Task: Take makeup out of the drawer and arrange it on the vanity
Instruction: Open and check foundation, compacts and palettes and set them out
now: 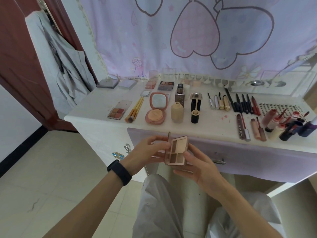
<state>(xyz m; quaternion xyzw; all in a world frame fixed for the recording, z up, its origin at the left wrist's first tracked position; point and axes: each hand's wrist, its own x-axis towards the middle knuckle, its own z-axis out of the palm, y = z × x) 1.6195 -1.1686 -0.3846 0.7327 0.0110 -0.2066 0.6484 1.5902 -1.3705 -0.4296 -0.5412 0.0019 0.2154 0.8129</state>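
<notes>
A pink eyeshadow palette [177,151] with brown and cream pans is held in front of the lilac drawer front [240,155]. My left hand [147,152] pinches its clear lid side and a thin applicator stick [169,136] that points up. My right hand [197,167] holds the palette's right edge from beneath. On the white vanity top [96,107] lie a four-pan blush palette [117,112], brushes [134,111], an open pink cushion compact [156,109], a beige bottle [177,112] and a black bottle [195,109].
Mascaras and dark pencils [240,103] lie in a row at the right, with lip glosses and small bottles [281,124] by the right edge. Flat compacts [116,83] sit along the back under a lilac heart-print curtain [188,36]. A grey garment [65,62] hangs on the brown door at left.
</notes>
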